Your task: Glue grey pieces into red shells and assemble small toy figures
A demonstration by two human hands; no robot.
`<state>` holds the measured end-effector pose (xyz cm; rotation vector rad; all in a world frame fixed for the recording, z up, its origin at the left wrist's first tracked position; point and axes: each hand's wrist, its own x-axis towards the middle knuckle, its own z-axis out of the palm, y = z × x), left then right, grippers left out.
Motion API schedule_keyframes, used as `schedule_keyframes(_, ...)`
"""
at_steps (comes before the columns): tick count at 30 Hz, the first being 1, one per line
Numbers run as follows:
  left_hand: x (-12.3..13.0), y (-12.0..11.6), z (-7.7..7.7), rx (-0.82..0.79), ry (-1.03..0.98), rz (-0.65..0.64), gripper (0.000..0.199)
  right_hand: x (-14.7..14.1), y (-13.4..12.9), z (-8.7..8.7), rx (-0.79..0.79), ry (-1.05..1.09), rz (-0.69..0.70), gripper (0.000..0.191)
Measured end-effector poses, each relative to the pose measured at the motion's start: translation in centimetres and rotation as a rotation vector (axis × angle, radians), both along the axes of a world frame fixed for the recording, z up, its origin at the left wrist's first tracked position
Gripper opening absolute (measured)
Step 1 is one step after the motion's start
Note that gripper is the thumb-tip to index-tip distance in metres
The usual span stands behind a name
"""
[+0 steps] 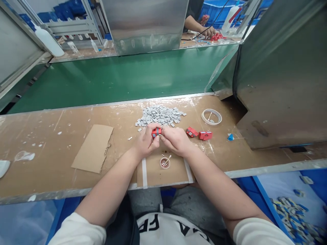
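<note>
A small red toy car with dark and light-blue patches is between my two hands, over the middle of the bench. My left hand closes its fingers and thumb around the car. From the other side my right hand pinches at the car's right end; whether a small part is also in those fingers is hidden. Just beyond lies a heap of small grey flat pieces. Two more red toy cars rest to the right of my right hand. Below my hands stands a small cup with a swab stick in it.
A torn cardboard sheet lies left, a tape roll and a blue scrap right. Behind the bench runs a green belt. A metal housing rises at right. Across the belt, a person's hand touches red parts.
</note>
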<state>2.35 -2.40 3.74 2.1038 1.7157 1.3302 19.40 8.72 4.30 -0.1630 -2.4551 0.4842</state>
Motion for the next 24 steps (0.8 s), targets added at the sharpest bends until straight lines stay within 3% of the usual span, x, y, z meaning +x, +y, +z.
schedule_keyframes(13,0.1,-0.2,0.1,-0.035,0.025,0.025,0.029,0.1,-0.1,0.6,0.041,-0.034,-0.018,0.026)
schedule_keyframes(19,0.5,-0.3,0.2,-0.052,0.034,0.055,0.027,0.2,-0.8,0.8,-0.167,-0.088,-0.002,0.026)
schedule_keyframes(24,0.8,-0.2,0.9,-0.202,-0.101,0.067,0.03,-0.1,-0.9,0.6,-0.327,-0.097,-0.047,0.03)
